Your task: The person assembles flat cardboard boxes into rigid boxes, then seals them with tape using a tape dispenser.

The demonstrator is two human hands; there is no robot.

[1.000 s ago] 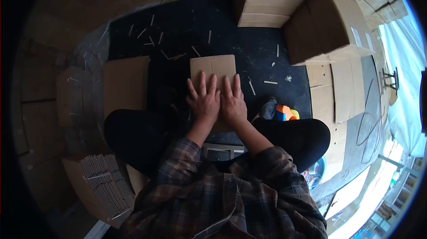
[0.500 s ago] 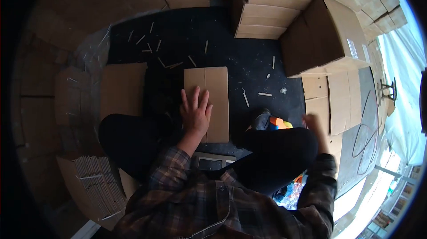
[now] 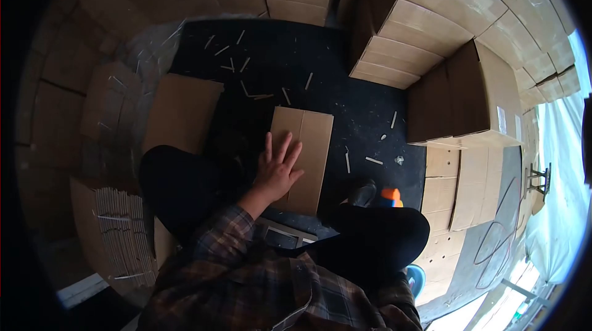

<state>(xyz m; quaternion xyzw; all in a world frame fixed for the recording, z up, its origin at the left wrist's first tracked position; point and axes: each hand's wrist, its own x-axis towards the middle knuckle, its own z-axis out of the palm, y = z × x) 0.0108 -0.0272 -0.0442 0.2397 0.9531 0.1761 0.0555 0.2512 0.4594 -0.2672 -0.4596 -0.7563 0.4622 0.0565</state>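
My left hand (image 3: 277,174) lies with its fingers spread on a flat brown cardboard box (image 3: 311,146) in front of me. The box has a seam running along its length. My right hand is out of sight; only the plaid sleeve (image 3: 394,288) shows low at the right. An orange and blue object (image 3: 391,198) rests beyond my right knee, beside a dark shoe (image 3: 362,193).
Stacked cartons (image 3: 401,41) stand at the back right, near an open box (image 3: 462,93). Cardboard strips (image 3: 308,81) litter the black floor mat (image 3: 271,47). Another cardboard piece (image 3: 182,112) lies left, above a carton of folded cardboard (image 3: 123,232). A blue-rimmed container (image 3: 417,280) is at lower right.
My right hand has dropped down out of view from beside my right knee. My left hand stays spread on the box. The whole view has shifted and tilted.
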